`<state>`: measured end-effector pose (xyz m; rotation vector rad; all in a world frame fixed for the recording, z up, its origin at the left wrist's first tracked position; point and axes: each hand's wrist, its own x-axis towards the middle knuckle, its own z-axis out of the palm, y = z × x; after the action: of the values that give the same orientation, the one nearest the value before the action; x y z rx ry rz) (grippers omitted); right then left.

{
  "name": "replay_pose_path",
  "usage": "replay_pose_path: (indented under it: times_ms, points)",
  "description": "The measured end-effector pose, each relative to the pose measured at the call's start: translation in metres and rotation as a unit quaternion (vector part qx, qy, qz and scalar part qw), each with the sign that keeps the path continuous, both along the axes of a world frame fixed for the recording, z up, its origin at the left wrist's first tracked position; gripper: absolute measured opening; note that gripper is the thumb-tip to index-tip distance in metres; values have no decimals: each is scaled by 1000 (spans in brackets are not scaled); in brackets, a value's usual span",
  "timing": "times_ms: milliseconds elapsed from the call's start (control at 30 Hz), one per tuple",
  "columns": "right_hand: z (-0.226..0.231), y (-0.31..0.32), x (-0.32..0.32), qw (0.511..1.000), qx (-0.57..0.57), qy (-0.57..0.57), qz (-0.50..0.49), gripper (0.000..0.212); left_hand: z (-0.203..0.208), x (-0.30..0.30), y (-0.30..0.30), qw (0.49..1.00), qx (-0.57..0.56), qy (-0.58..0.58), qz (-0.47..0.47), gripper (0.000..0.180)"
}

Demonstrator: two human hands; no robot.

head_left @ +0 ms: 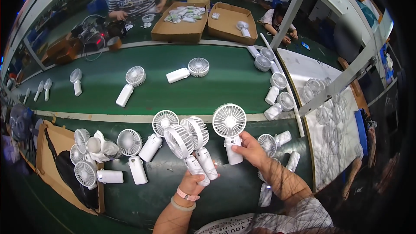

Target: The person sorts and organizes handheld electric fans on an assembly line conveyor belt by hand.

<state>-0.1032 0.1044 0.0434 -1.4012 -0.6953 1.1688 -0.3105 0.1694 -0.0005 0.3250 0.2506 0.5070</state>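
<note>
My left hand (193,183) is closed around the handles of two white handheld fans, one with its round grille (179,141) in front and the other (194,132) just behind it. Between the thumb and fingers of my right hand (252,150), a third white handheld fan (229,121) is held upright by its handle, its grille turned toward me. Behind my left hand another fan (151,147) lies on the green worktable. Close to my right forearm lie more fans, among them one with a round head (267,144); some are partly hidden by the arm.
A green conveyor belt (156,89) carries spaced fans beyond the worktable. More fans (129,142) lie to my left beside a cardboard box (48,141) holding a black item. Two cardboard trays (180,32) stand at the far side, near two people. A metal post (342,89) rises at right.
</note>
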Motion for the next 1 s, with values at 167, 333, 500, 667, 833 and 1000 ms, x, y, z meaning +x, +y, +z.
replay_pose_path:
  times_ms: [167,333,500,667,833,1000]
  points:
    - [6,-3,2,999,26,19,28,38,1,2,-1,1000,6,-8,-20,73]
    - [5,-2,0,999,24,26,18,38,4,5,-3,997,69,9,-31,76]
    - [-2,-2,-5,998,30,60,19,38,9,4,-2,982,173,66,-41,73]
    - [4,-6,-10,996,34,73,31,42,13,10,-7,947,295,108,-71,70]
    - [25,-47,-14,989,45,76,120,59,37,37,-45,931,316,159,-88,68]
    - [40,-96,-19,988,86,-34,126,78,65,74,-100,884,427,191,-23,69]
